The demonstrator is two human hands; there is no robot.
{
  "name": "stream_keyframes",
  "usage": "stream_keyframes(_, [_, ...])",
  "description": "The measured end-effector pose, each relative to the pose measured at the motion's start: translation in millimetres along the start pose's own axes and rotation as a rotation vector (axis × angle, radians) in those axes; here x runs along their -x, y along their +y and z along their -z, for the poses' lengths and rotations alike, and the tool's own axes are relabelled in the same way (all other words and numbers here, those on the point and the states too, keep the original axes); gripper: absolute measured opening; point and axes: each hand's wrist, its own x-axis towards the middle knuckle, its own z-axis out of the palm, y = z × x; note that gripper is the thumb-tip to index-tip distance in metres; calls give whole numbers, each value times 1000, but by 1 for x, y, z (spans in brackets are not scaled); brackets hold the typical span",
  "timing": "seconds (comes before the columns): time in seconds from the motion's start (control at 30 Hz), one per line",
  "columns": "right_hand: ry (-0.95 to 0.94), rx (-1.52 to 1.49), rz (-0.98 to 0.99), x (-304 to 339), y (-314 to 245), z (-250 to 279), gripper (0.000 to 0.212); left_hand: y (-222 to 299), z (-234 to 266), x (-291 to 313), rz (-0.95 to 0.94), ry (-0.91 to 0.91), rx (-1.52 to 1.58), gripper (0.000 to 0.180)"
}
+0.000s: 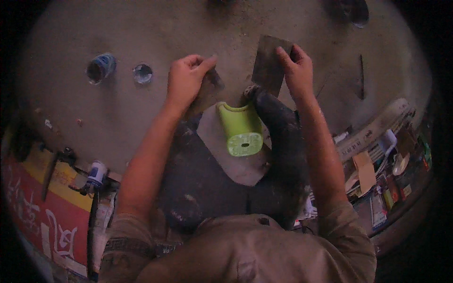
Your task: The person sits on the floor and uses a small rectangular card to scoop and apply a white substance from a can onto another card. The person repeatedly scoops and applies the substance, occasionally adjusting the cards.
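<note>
My right hand (pixel 299 70) pinches the edge of a dark, flat rectangular sheet (pixel 270 63), with the thumb lying on its face. Opposite it, my left hand (pixel 186 80) is closed, thumb pressed to the fingers, on a dark, thin piece (pixel 215 79) that shows past the fingertips. The exact kind of either piece cannot be made out in the dim light. Both hands are held apart in front of my knees. Between my legs is a lime-green plastic object (pixel 239 125) with a curved rim and a pale oval end with a small slot.
On the floor at left are a blue can (pixel 101 68) and a small clear cup (pixel 142 73). A white-and-blue container (pixel 96 173) stands near a red and yellow board (pixel 61 212). Cluttered papers and tools (pixel 377 170) lie at right, below a thin dark rod (pixel 362 77).
</note>
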Motion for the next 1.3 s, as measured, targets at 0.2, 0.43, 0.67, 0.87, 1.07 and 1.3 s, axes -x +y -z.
stream_keyframes(0.2, [-158, 70, 5, -51, 52, -5, 33, -60, -49, -63, 2, -93, -22, 47])
stream_keyframes(0.43, [-167, -280, -33, -59, 40, -13, 28, -65, -47, -51, -21, -48, 141, 33])
stream_keyframes(0.67, [-373, -396, 303, -28, 1, -8, 30, -26, -47, 1, -311, -294, 264, 17])
stream_keyframes(0.87, [-473, -382, 609, 62, -15, 15, 27, 10, -77, 93, -447, -325, 136, 18])
stream_keyframes(1.07, [-422, -162, 851, 112, -2, 46, 27, 6, -77, 134, -620, -137, 37, 18])
stream_keyframes(1.3, [-481, -61, 948, 181, -7, 73, 23, 20, -59, 151, -893, 53, 322, 19])
